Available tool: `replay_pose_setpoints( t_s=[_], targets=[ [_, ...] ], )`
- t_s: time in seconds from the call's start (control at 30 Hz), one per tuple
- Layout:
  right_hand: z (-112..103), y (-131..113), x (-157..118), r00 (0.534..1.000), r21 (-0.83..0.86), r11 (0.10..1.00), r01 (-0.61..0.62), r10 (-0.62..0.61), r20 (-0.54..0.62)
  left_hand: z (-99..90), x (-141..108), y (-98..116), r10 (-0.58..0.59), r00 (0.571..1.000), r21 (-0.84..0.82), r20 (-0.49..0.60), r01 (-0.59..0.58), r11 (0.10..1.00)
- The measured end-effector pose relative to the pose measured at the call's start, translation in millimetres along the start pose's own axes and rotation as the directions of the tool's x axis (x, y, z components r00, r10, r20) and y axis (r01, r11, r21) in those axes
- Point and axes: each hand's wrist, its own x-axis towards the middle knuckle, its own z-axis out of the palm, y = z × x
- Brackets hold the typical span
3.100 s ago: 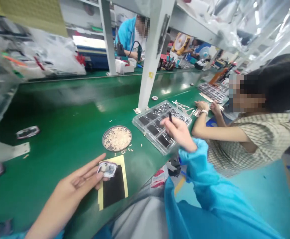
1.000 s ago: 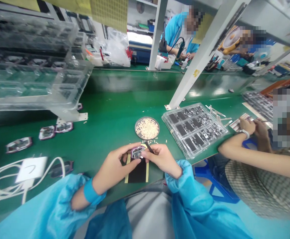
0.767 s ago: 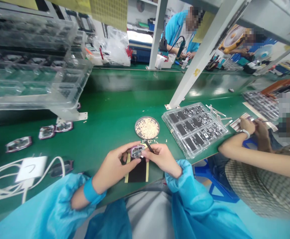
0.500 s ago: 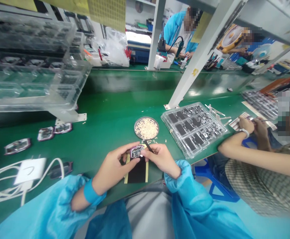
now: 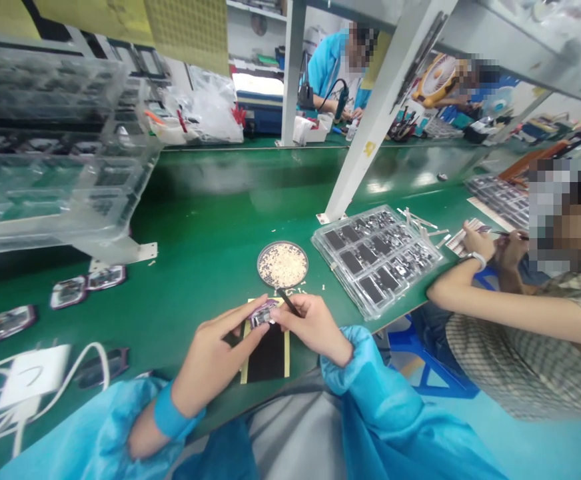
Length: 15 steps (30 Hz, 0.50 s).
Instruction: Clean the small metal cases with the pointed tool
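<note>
My left hand (image 5: pixel 215 353) grips a small purple-edged device (image 5: pixel 262 314) between thumb and fingers, above a black mat (image 5: pixel 266 357) with yellow side strips. Pinched in my right hand (image 5: pixel 315 327) is a black tool (image 5: pixel 288 302), probably tweezers, its tip pointing up and left. The right fingertips touch the device's right side. Just beyond the hands sits a round dish (image 5: pixel 282 265) full of small pale and dark pieces, with a few pale pieces scattered beside it.
A clear tray of dark parts (image 5: pixel 378 260) lies at the right. Left are similar devices (image 5: pixel 69 291), a white charger (image 5: pixel 33 375) with cable, and stacked clear trays (image 5: pixel 60 193). A metal post (image 5: pixel 365 133) slants behind. A person's arm (image 5: pixel 510 313) is at the right.
The view has shifted, so the bench objects sit further left. The device is tilted more in my left hand. Both hands keep their grips.
</note>
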Motion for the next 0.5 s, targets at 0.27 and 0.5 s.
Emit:
replay_pose_setpoints(
  t_s=[0.27,0.5],
  targets=[
    [3.1,1.7,-3.7,0.993,0.118,0.988,0.104,-0.096,-0.069,7.9,1.9,0.5,-0.169,0.978,-0.46,0.124,0.207,0.863],
    [4.2,11.2,-1.3,0.998,0.139,0.989,0.058,-0.06,0.012,11.3,4.8,-0.7,-0.056,0.998,-0.352,0.001,0.053,0.934]
  ],
)
